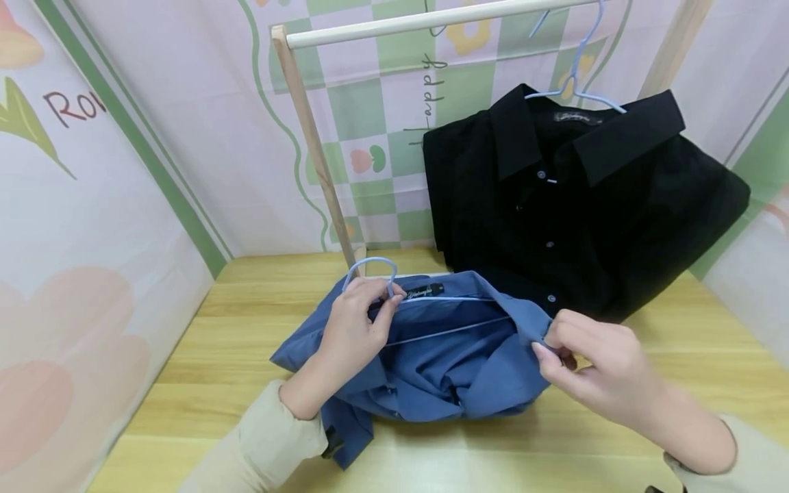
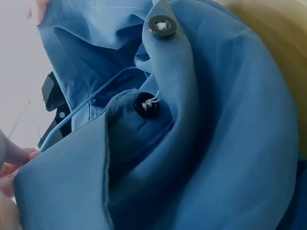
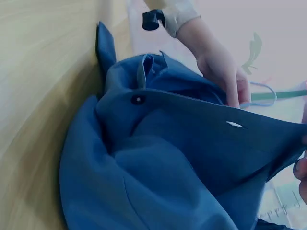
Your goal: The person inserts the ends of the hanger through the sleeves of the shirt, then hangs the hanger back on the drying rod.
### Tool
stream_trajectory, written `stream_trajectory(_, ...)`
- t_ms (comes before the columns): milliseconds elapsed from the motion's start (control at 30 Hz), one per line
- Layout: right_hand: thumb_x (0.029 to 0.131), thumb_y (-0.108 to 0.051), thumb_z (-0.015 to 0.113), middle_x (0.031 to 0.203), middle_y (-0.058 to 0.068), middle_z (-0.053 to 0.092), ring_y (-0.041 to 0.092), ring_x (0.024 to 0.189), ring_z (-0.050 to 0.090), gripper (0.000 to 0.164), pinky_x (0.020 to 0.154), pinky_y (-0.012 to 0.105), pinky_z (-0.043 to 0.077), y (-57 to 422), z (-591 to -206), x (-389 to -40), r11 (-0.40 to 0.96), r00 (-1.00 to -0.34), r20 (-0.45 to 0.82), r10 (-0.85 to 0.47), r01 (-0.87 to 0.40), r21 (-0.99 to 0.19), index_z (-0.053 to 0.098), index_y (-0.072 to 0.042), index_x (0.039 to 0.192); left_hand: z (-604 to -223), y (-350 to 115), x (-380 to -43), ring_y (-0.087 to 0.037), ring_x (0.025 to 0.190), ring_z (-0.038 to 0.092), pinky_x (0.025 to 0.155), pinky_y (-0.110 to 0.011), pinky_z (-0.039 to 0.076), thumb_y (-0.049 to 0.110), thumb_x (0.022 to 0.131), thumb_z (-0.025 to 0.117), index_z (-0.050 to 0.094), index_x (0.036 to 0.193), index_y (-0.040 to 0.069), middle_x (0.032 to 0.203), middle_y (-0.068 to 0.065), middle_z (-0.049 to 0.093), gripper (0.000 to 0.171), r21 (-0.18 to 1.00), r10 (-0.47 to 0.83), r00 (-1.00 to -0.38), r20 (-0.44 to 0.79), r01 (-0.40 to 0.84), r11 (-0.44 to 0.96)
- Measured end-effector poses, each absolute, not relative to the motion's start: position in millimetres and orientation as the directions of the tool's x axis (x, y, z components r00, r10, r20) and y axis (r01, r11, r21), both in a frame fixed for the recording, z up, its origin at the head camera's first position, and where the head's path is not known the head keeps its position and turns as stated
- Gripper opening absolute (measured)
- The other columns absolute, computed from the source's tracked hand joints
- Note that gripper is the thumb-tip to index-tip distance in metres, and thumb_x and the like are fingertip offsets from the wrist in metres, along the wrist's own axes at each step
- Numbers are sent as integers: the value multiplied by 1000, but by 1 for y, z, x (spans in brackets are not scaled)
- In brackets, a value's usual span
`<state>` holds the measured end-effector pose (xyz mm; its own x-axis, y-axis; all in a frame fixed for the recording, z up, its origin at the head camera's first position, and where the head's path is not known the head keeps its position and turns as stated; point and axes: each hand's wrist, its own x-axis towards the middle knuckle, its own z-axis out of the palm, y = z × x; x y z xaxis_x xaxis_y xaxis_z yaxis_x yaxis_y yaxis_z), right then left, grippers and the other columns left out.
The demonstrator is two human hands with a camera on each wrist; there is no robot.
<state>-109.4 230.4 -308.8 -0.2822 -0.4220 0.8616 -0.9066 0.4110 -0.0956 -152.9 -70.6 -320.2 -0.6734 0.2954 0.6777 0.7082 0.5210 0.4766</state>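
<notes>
A blue button-up shirt (image 1: pixel 493 390) lies bunched on the table, its collar spread wide. Inside the neck is a light blue hanger (image 1: pixel 373 259), its hook standing above the collar and its bar crossing below the label. My left hand (image 1: pixel 353 322) pinches the hanger at the base of the hook; the left wrist view shows its fingers (image 2: pixel 9 165) by the collar flap. Over on the right, my right hand (image 1: pixel 600 363) pinches the shirt's collar edge and pulls it outward. Dark buttons (image 2: pixel 161 26) run down the open front. Folds hide the hanger's lower parts.
Behind stands a wooden rack with a pale rail (image 1: pixel 431 22) and a left post (image 1: pixel 317 150). A black shirt (image 1: pixel 592 205) hangs from it on another light blue hanger (image 1: pixel 578 58), close behind my right hand. Printed cloth (image 1: pixel 154 82) walls in the wooden table (image 1: pixel 228 329).
</notes>
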Motion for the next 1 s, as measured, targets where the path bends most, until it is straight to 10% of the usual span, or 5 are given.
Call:
stream_trajectory(533,101,-17,66,68,8,50,13,62,45,39,54,13,34,181,-288,-118,165,-4,992,-123,-986,17,53,-1,69,-314,-73,-158,-26,94,64,75,-40,53,1,96,69,69,84,5,96,-7,76,12,460,201,-603,772,748,478)
stream_trajectory(1000,108,-15,52,79,3,56,11,63,51,29,55,17,46,156,-323,-116,180,40,843,-536,-970,161,63,-8,81,-304,-73,-156,-25,93,65,69,-32,52,0,98,68,68,87,2,95,-9,73,11,580,70,-651,756,715,391)
